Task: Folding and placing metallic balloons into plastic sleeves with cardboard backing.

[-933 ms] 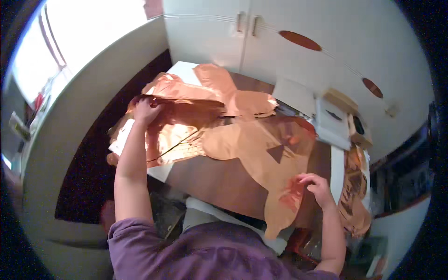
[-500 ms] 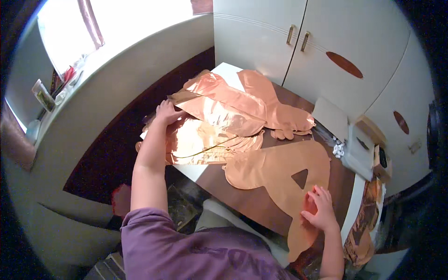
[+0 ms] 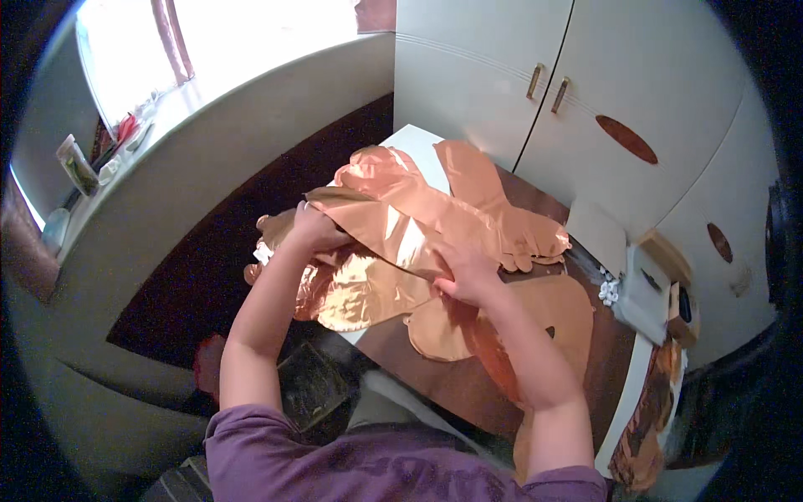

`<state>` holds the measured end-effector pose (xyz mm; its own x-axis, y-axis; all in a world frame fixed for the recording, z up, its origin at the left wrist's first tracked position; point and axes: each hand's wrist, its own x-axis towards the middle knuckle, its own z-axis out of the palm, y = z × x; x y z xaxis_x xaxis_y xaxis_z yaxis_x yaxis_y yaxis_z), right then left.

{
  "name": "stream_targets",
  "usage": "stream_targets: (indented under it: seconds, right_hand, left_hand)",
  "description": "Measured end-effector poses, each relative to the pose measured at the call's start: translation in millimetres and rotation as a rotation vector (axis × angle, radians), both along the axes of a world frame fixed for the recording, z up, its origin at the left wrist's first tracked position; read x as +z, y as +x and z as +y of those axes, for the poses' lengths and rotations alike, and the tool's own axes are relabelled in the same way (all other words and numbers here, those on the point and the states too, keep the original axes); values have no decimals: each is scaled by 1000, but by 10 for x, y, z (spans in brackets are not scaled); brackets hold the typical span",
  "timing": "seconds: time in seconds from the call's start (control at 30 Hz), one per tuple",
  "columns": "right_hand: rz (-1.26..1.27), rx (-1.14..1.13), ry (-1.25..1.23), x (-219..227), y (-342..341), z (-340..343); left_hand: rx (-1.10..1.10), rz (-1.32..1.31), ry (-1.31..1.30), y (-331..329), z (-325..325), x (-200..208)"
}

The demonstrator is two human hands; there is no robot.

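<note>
Flat, uninflated rose-gold foil balloons overlap on the table [image 3: 389, 360]. My left hand [image 3: 316, 230] is at the left edge of the upper, shiny foil balloon [image 3: 376, 219], its fingers partly hidden under the foil. Farther right along that balloon's near edge, my right hand [image 3: 467, 272] is closed on the foil, thumb toward me. Beneath lies another crinkled foil balloon [image 3: 355, 293]. A matte balloon with a small hole [image 3: 565, 305] spreads under my right forearm, which covers much of it. One more foil balloon [image 3: 473, 171] reaches toward the cabinet.
A white cabinet [image 3: 468, 75] with brass handles stands behind the table. At the right are a pale flat box [image 3: 640, 293], small white pieces [image 3: 608, 292] and a cardboard box [image 3: 667, 255]. Crumpled foil [image 3: 640, 443] hangs beyond the table's right edge. A windowsill [image 3: 180, 100] holds small items.
My right hand has left the matte balloon at the near right and moved up and left to the shiny balloon's edge. That edge is now lifted, and my left hand has shifted slightly inward.
</note>
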<state>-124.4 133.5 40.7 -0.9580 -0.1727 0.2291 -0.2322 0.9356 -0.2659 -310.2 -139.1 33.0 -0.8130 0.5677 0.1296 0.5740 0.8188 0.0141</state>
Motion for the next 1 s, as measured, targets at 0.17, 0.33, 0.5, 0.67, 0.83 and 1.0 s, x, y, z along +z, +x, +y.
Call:
stream_targets:
  seconds: [0.17, 0.33, 0.5, 0.67, 0.83, 1.0]
  right_hand:
    - [74, 49, 53, -325, -432, -16]
    - [-14, -475, -852, -413, -805, 519]
    - [-183, -573, -627, -289, -984, 755]
    - [125, -360, 46, -20, -674, 185]
    - [-224, -224, 229, -258, -492, -269]
    - [-325, -277, 105, -182, -391, -828]
  left_hand:
    - [-88, 147, -64, -568, -333, -359]
    - [-14, -50, 302, -509, 125, -318]
    - [179, -211, 122, -500, -52, -19]
    - [386, -177, 141, -443, -157, -5]
    - [319, -327, 54, -411, 84, 17]
    - [260, -523, 208, -427, -13, 74]
